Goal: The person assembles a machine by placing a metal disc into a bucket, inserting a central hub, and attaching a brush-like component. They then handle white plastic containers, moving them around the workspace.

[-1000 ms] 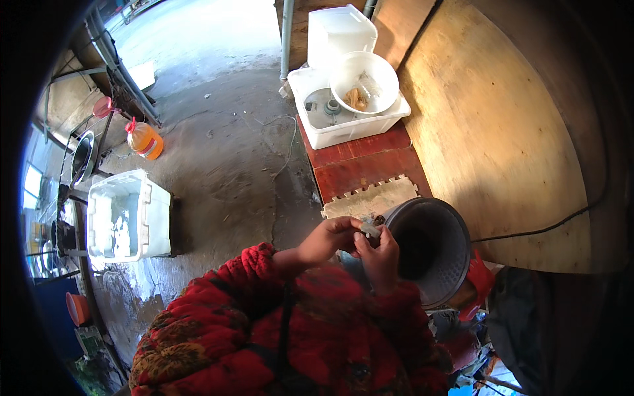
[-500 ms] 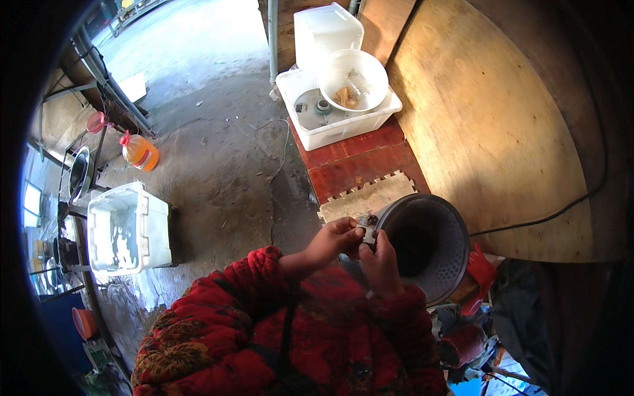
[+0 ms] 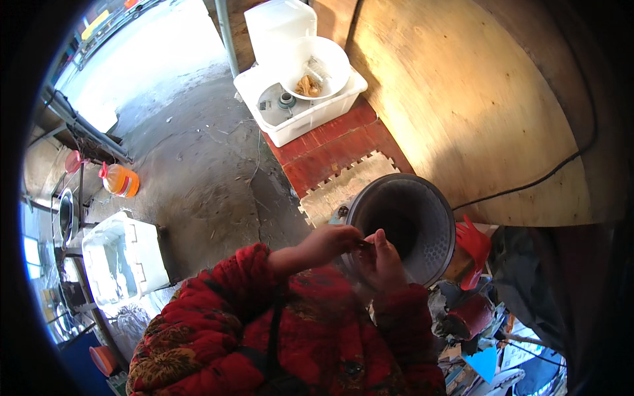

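Observation:
My left hand (image 3: 330,244) is closed, fingertips pinched together against my right hand (image 3: 385,263). The right thumb points up and its fingers curl inward. A small dark bit shows between the hands, too small to name. Both hands are over the near left rim of a deep dark grey bucket (image 3: 436,228). On a beige foam mat (image 3: 337,183) beside the bucket lies a small dark and pale object (image 3: 341,212), partly hidden by the rim.
The mat lies on a red board (image 3: 317,148). Farther back, a white tub (image 3: 297,129) holds a white bowl (image 3: 333,56). Red gloves (image 3: 472,247) hang right of the bucket. On the floor at left are a clear bin (image 3: 148,254) and an orange-filled jug (image 3: 121,180).
The small pale and dark object that was between my fingers is no longer seen there. A similar one now shows on the mat by the bucket. My head view has shifted.

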The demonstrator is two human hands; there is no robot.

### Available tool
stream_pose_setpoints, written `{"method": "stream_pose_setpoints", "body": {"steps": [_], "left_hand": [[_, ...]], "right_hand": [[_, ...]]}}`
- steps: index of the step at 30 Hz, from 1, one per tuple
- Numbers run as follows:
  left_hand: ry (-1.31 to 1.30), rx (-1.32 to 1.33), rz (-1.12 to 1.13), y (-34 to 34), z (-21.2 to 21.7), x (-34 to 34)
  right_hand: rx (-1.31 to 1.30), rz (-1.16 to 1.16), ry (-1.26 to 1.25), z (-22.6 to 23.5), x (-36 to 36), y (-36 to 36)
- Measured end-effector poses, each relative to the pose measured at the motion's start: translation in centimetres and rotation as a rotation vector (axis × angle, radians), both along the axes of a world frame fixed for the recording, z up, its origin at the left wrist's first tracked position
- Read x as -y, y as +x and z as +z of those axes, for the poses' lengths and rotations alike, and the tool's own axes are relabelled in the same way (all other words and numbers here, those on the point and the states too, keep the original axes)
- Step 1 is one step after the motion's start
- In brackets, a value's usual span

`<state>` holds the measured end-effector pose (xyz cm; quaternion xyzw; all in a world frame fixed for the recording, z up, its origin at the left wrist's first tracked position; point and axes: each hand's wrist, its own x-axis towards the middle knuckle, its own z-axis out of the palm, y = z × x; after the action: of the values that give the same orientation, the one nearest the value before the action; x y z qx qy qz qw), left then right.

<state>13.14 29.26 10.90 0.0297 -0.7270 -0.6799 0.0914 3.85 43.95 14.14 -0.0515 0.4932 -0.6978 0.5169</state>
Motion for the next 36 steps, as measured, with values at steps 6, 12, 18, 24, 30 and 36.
{"method": "stream_pose_setpoints", "body": {"steps": [6,12,18,24,30,36], "left_hand": [[-0.245,-0.202,0.009,-5.5,0.4,-1.5],[-0.123,-0.1,0.06,-5.8,-1.5,-2.2],[0.149,0.068,0.068,-4.6,-2.9,-1.5],[0.087,0.091,0.075,-4.3,-3.6,-1.0],[0.24,0.003,-0.025,-4.7,-3.8,-1.3],[0.229,0.13,0.121,-6.1,-3.2,-2.1]], "right_hand": [[-0.391,-0.069,0.369,-2.5,-5.0,-6.4],[-0.803,-0.046,0.775,-8.0,-7.3,-11.0],[-1.172,0.025,0.808,-13.7,-7.6,-12.6],[-1.264,0.004,0.836,-12.6,-7.3,-12.1],[-1.217,-0.179,0.815,-7.5,-9.4,-10.9],[-1.034,-0.579,0.803,-5.6,-21.9,-14.3]]}}
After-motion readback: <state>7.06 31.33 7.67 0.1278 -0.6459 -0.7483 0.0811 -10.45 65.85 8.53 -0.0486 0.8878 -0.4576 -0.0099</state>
